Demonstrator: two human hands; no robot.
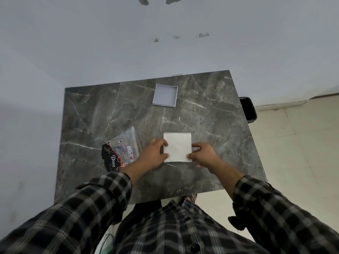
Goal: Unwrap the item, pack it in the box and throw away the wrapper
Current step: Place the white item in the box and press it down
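In the head view, a white square box (177,147) is held at its near corners by the left hand (153,155) and the right hand (203,154) on the counter (211,121). A wrapped Dove item (119,152) lies untouched just left of it, with a grey lid (165,95) well beyond. The box is judged to be still being positioned; next, the wrapper must be opened, then carried to the black bin (248,110).
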